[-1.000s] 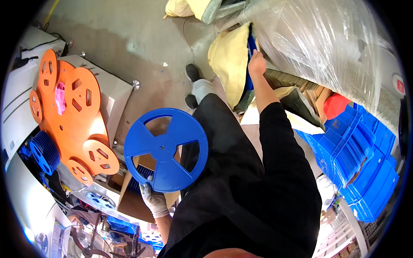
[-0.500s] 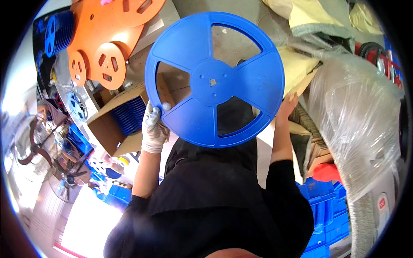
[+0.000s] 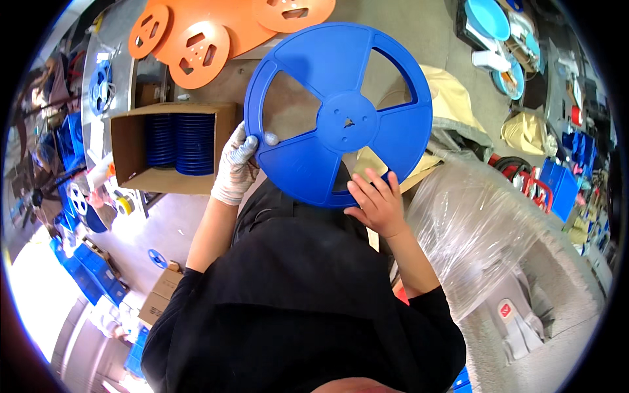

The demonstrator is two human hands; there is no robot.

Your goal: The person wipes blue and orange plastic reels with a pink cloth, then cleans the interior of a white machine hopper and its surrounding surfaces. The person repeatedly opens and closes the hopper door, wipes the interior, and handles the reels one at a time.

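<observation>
A large blue plastic reel (image 3: 403,134) with three cut-out windows and a small central hole is held up in front of my body, its flat face toward me. My left hand (image 3: 232,170), in a pale striped glove, is closed on the reel's left rim, with fingertips showing at the left window. My bare right hand (image 3: 379,206) lies at the reel's lower right edge, fingers stretched out and spread over its face. Left of the reel, an open cardboard box (image 3: 124,154) holds stacks of dark blue reels (image 3: 194,144).
Orange reels (image 3: 200,56) lie on an orange surface at the far left. Clear plastic wrap (image 3: 465,229) covers something on the right, beside a yellowish sack (image 3: 445,98). Light blue basins (image 3: 488,19) stand at the far right. A closed cardboard carton (image 3: 162,291) is at lower left.
My right hand has left the reel's right rim and moved to its lower edge, fingers spread. The reel has turned slightly. My view has shifted, with the box now upright.
</observation>
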